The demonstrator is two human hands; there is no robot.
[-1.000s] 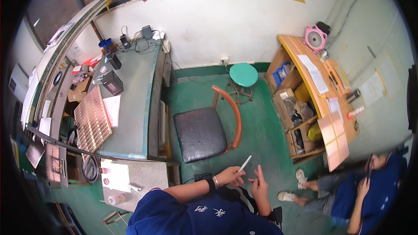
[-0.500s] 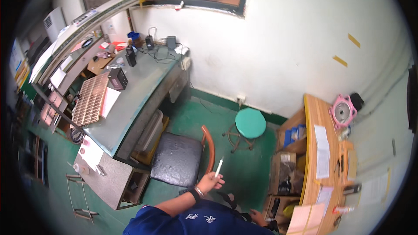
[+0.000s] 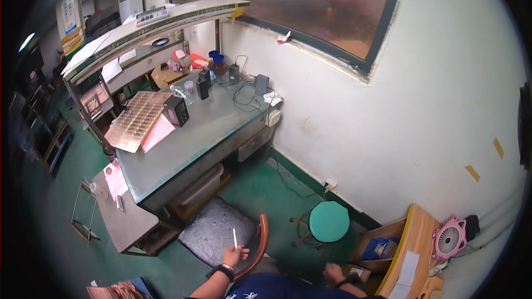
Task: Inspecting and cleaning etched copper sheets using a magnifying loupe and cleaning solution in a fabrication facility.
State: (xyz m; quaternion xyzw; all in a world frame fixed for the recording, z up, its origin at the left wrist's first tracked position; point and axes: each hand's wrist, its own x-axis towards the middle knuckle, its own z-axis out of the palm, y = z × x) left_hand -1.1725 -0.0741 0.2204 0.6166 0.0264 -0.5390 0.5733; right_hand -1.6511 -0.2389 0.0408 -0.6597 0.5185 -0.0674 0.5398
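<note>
My left hand [image 3: 235, 256] is closed around a slim white pen [image 3: 235, 238], its tip pointing up. Behind the pen is the black padded seat of a chair [image 3: 213, 227]. The chair's curved brown wooden armrest [image 3: 262, 243] lies just right of that hand. My right hand [image 3: 333, 274] is low in the picture, left of the wooden desk and below the green stool [image 3: 329, 221]. Its fingers are too blurred and hidden to make out, and I see nothing in it.
A grey-topped workbench [image 3: 183, 155] holds a compartmented tray [image 3: 141, 119], a black box [image 3: 176, 111], chargers and cables. The low grey table [image 3: 124, 221] adjoins it. To the right stand the wooden desk [image 3: 418, 232] and a pink fan [image 3: 449, 239]. Copper-coloured sheets [image 3: 119, 290] lie bottom left.
My view has swung left and up, so the desk slid toward the lower right. My left hand, still holding the pen, now appears in front of the chair seat.
</note>
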